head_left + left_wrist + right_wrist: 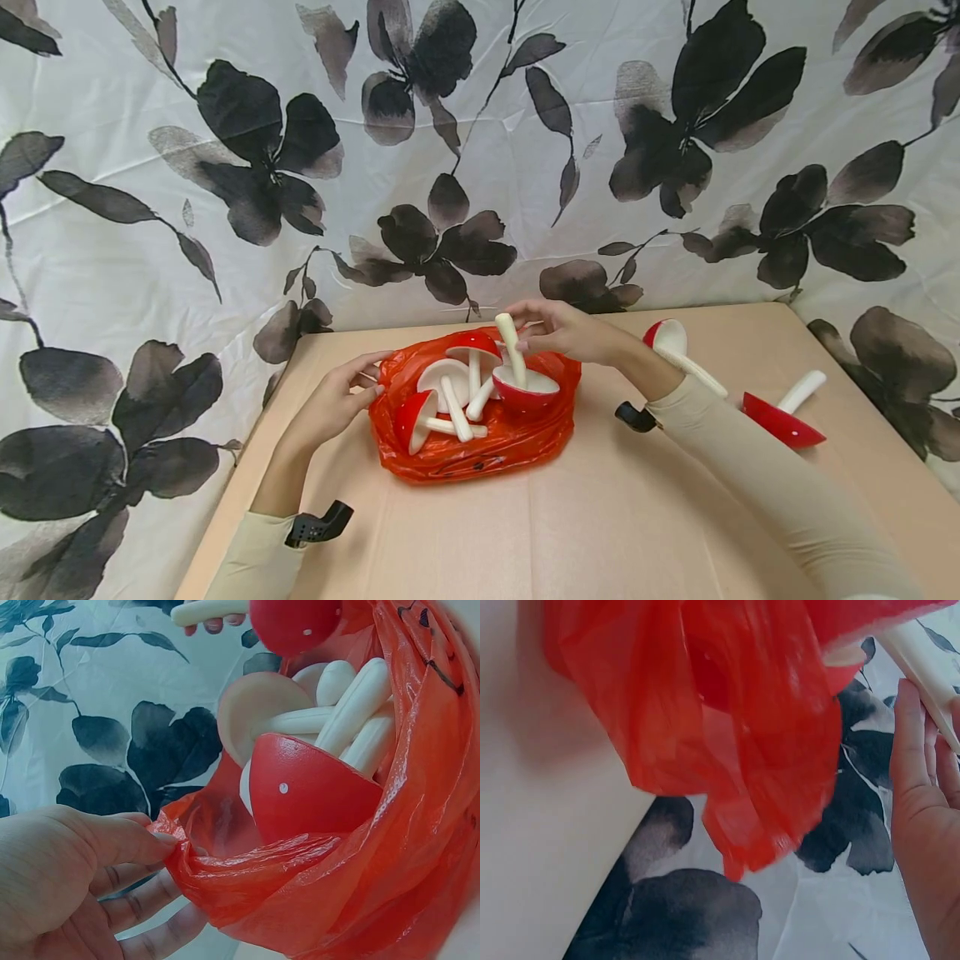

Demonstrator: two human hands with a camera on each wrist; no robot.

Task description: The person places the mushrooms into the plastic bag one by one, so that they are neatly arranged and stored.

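Toward the desk's [465, 542] right edge, two red-capped mushrooms [783, 421] lie past the right sleeve [750, 467], floral cloth [480, 133] behind. Near the far edge, a crinkled red plastic bag [480, 458] shows four smooth white stems [455, 408], its rim pinched by the left hand [337, 400], while the right hand [555, 329] grips another mushroom [527, 396] stem-up, its cap blocking part of the view.

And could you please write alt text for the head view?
The fingers of a person's right hand hold a glossy red-capped, white-stemmed mushroom by its stem, cap downward, at an open red plastic bag containing similar mushrooms; the left hand grips the bag's edge. Two more such mushrooms lie to the right on a light-brown table.
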